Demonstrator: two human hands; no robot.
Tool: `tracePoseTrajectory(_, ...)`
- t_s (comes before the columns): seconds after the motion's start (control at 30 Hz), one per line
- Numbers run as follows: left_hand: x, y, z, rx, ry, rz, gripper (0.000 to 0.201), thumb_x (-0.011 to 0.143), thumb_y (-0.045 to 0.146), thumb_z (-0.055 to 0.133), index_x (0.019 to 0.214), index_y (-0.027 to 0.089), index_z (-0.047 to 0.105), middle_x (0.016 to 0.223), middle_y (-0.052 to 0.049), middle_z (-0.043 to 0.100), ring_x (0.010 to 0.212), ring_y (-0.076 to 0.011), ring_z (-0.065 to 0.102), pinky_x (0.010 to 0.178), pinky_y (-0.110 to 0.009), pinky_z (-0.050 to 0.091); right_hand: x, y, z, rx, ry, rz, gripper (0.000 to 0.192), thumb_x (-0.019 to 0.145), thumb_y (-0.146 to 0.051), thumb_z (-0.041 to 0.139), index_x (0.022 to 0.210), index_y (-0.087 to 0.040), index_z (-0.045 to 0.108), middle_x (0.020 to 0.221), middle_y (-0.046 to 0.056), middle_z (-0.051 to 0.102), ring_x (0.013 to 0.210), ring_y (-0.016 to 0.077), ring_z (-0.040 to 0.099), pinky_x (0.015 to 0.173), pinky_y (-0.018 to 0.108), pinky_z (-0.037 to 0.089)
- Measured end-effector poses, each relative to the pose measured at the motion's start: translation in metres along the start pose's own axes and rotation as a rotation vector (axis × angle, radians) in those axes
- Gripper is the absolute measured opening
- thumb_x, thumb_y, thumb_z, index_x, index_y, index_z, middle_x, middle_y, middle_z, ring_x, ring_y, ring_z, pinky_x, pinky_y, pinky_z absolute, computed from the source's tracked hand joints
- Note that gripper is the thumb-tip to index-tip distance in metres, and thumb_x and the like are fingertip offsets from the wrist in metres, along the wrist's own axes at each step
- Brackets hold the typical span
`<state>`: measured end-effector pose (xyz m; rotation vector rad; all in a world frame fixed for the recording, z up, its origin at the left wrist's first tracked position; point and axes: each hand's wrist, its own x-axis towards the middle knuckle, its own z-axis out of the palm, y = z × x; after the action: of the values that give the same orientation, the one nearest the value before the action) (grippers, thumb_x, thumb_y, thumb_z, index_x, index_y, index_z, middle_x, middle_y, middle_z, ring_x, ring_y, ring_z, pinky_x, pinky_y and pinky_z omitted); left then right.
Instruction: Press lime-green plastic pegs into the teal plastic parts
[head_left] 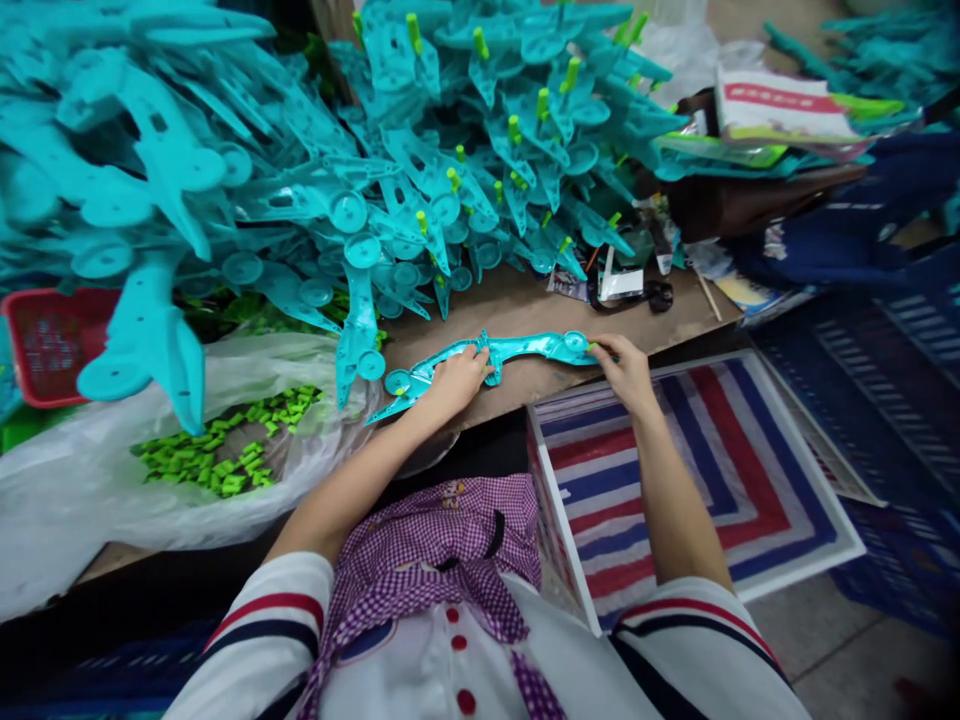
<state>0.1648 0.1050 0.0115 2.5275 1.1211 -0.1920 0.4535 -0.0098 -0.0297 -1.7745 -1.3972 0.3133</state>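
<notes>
Two hands are set on one teal plastic part (pixel 491 358) lying flat on the brown cardboard worktop (pixel 525 300). Left hand (pixel 454 385) is pressed on its middle; right hand (pixel 626 372) is pinched on a green peg (pixel 592 347) at the round end. Peg is best kept upright, part held flat. Moulded, glossy teal parts are heaped behind (pixel 300 170); loose green pegs (pixel 225 445) are held in a clear bag.

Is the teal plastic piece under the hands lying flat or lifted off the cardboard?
Flat. The teal plastic piece lies along the cardboard, the left hand pressing its middle, the right hand at its end.
</notes>
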Motion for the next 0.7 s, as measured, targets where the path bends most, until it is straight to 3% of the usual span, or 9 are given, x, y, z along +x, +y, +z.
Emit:
tracePoseTrajectory(0.5, 0.003, -0.001, 0.006, 0.024, -0.014, 0.005, 0.047, 0.101, 0.038, 0.038, 0.146, 0.023, 0.045, 0.135, -0.015, 0.054, 0.112, -0.028, 0.062, 0.089, -0.037, 0.051, -0.012, 0.007, 0.012, 0.052, 0.108, 0.071, 0.038, 0.09, -0.056, 0.056, 0.1, -0.021, 0.07, 0.101, 0.008, 0.072, 0.093, 0.0217, 0.068, 0.086, 0.038, 0.054)
tracePoseTrajectory(0.7, 0.003, 0.0, 0.004, 0.051, -0.03, 0.018, 0.048, 0.102, 0.037, 0.036, 0.146, 0.02, 0.044, 0.134, -0.017, 0.055, 0.109, -0.0283, 0.063, 0.087, -0.037, 0.051, -0.009, 0.005, 0.009, 0.012, 0.025, -0.013, 0.035, 0.092, -0.053, 0.055, 0.099, -0.023, 0.07, 0.103, 0.008, 0.072, 0.099, 0.0227, 0.067, 0.091, 0.039, 0.052)
